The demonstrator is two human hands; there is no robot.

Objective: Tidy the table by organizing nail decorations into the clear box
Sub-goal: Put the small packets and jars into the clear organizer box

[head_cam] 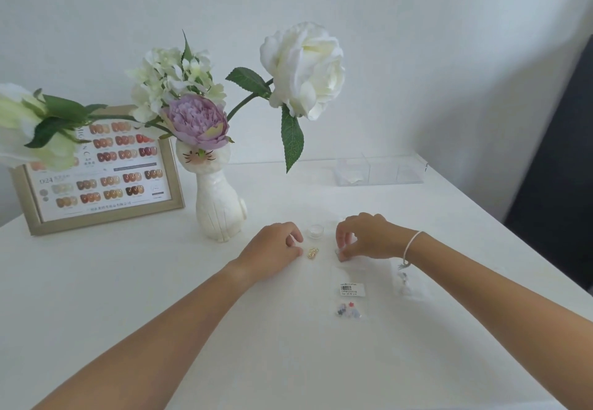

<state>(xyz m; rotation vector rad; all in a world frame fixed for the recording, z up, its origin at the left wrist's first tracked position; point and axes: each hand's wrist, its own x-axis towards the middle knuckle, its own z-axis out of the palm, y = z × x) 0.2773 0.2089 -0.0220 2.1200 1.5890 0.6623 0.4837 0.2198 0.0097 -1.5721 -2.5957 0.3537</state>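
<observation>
— Decorations: where are they? The labelled packet [350, 300] lies nearest on the desk [160, 281], gold charms [313, 253] between both hands.

— And the hands?

— Right hand [365, 236] pinches a small clear packet [339, 254]; left hand [276, 246] rests curled, empty. Clear box [380, 172] waits far back, probably their destination.

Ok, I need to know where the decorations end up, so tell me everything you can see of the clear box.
The clear box is a long, low, see-through case, plastic by the look of it, split by thin walls into compartments. It lies flat at the far right of the white table, near the wall. Something pale sits in its left compartment; the rest looks bare. Neither hand touches it.
</observation>
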